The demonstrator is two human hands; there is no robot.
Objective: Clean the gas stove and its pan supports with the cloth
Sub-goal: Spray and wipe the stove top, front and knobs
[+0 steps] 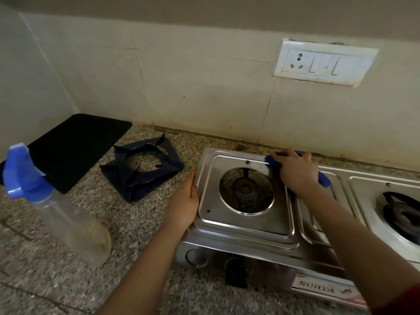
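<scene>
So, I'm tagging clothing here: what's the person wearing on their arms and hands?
The left hand and right hand are bare, no gloves or watch visible. The left arm is uncovered; the right arm shows only a dark red sleeve high up.

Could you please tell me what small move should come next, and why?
Probably sweep the cloth leftward along the back rim of the stove: the right hand presses it at the far corner of the left burner panel, while the left hand braces the left edge.
</scene>
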